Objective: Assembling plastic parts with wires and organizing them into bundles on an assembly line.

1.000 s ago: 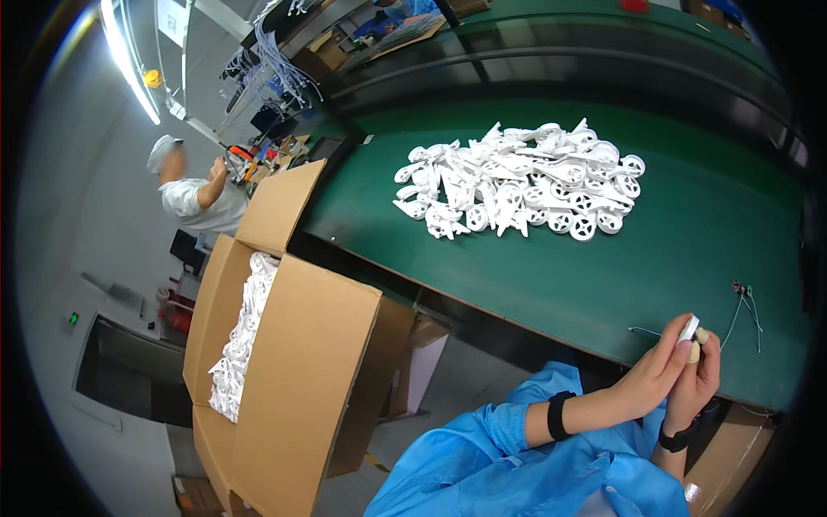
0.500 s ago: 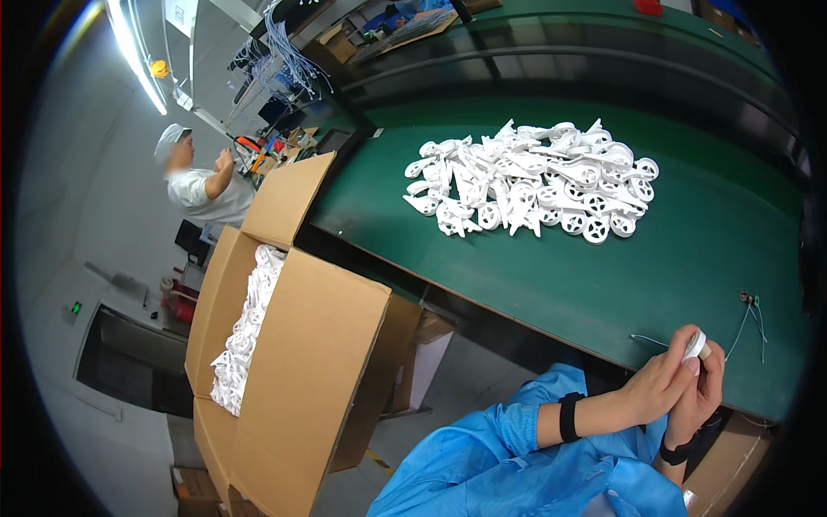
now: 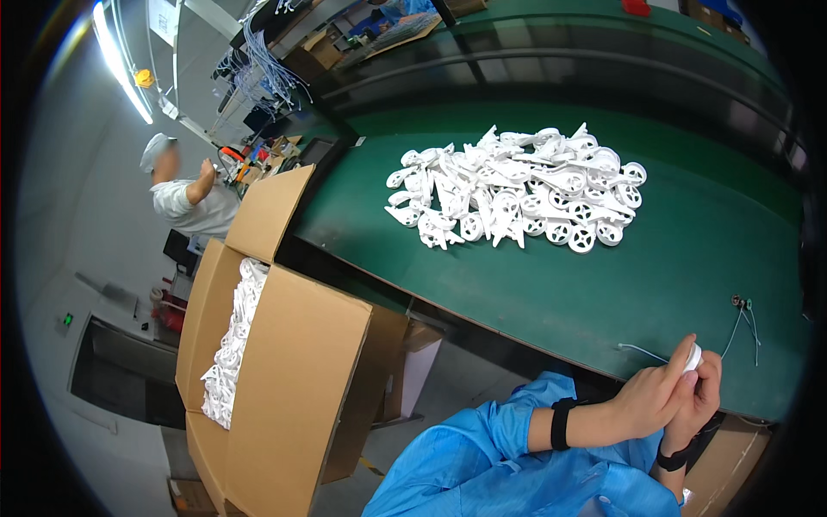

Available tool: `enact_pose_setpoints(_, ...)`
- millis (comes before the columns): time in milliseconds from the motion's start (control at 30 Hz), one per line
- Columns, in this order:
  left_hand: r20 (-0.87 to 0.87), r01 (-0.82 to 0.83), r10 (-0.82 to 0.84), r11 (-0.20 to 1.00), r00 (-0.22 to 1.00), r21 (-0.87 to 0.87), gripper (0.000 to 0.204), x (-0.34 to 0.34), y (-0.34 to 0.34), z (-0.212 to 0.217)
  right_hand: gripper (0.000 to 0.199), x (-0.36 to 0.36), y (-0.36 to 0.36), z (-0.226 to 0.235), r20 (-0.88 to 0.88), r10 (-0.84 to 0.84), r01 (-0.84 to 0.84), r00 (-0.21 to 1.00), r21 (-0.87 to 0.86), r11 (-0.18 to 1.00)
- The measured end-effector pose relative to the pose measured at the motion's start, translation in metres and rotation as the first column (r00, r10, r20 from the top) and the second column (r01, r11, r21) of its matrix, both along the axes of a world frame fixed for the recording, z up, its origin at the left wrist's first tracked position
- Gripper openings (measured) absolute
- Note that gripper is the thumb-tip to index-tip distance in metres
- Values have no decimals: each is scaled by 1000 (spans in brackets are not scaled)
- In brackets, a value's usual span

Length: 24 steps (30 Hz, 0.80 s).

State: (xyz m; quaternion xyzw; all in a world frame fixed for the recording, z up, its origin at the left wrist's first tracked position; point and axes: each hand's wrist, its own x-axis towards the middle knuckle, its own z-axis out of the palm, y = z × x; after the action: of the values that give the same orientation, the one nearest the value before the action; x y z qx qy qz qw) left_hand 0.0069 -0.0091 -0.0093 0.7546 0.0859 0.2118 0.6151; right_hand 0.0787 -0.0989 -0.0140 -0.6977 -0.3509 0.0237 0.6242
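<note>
Left hand (image 3: 652,398) and right hand (image 3: 702,398) are held together at the near edge of the surface (image 3: 603,302), with a white part (image 3: 693,358) pinched between their fingers. Its visible long axis is tilted slightly, top rightward; the rest is hidden. Beside the left hand a wire (image 3: 641,350) is seen; whether it is joined cannot be told. Beyond and leftward, nearer the left hand, white pieces (image 3: 525,194) are heaped.

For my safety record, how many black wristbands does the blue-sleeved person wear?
2: one wristband around the left wrist, another wristband around the right wrist; sleeves could hide more.
</note>
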Motion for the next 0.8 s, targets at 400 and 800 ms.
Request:
enact_pose_setpoints(400,110,-137,144,988,983,-69,43,5,20,-33,19,6,19,16,126,87,-59,988,-213,975)
enact_pose_setpoints(800,-11,70,-201,392,980,-917,65,-7,37,22,27,17,17,52,182,182,-143,966,-211,967)
